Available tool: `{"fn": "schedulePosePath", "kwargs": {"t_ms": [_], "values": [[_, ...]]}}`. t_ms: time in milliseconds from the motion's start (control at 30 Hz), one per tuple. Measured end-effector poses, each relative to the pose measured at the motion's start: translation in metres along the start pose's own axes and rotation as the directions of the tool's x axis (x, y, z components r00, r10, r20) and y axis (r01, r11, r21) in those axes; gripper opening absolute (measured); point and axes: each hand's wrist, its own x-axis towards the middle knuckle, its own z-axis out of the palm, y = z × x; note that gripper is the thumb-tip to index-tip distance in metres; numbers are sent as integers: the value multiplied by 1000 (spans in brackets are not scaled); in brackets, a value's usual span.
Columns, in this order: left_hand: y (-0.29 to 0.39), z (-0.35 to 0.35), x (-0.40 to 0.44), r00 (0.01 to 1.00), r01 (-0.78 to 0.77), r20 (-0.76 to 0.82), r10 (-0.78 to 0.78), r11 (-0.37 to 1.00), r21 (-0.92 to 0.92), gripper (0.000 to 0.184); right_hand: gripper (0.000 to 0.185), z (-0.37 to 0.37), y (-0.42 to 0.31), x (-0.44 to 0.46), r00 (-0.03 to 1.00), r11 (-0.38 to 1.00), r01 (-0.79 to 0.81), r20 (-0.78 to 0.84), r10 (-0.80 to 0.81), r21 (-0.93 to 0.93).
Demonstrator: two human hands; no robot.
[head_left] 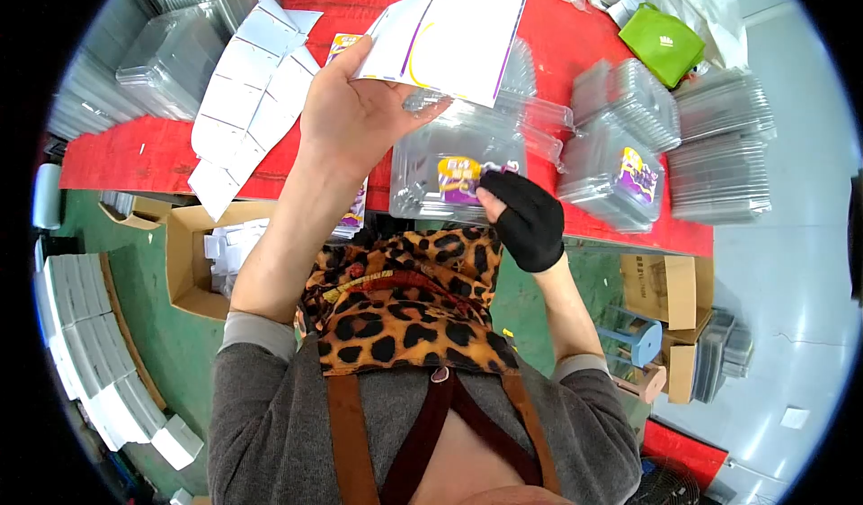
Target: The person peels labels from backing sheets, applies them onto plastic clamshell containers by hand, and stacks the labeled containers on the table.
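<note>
My left hand (pixel 364 100), bare, holds a white sheet (pixel 458 37) with purple and yellow print along its edges, raised over the table. My right hand (pixel 523 220) wears a black fingerless glove; its fingers are pinched together at the right edge of a purple and yellow label (pixel 458 179). That label lies on a clear plastic container (pixel 413 168) at the table's front edge. Whether the label is fully stuck down cannot be made out. Part of a stack of printed labels (pixel 353 213) shows beside my left forearm.
White backing strips (pixel 243 91) lie left on the red table (pixel 144 159). Clear containers (pixel 175 60) are stacked at the far left, more (pixel 719 177) at the right, one labelled (pixel 611 177). A green bag (pixel 662 44) lies back right. Cardboard boxes (pixel 193 271) stand below.
</note>
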Motion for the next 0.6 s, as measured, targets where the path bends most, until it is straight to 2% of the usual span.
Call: {"fn": "schedulePosePath", "kwargs": {"t_ms": [100, 200, 333, 533, 600], "values": [[1, -4, -1, 1000, 31, -1, -31, 999, -17, 44, 36, 8, 11, 2, 1000, 999, -4, -9, 4, -44], [-1, -5, -1, 1000, 23, 19, -22, 998, -56, 51, 36, 14, 17, 7, 1000, 999, 2, -28, -3, -39], [-3, -5, -2, 1000, 8, 30, -6, 999, -37, 50, 33, 17, 23, 7, 998, 999, -19, 64, 21, -27], [-4, -6, -3, 1000, 16, -21, -16, 1000, 9, 43, 35, 14, 8, 16, 932, 953, -273, 280, 229, 130], [-5, -5, -4, 999, 17, -35, -16, 1000, 14, 43, 43, 22, 1, 17, 932, 957, -241, 313, 182, 160]]}}
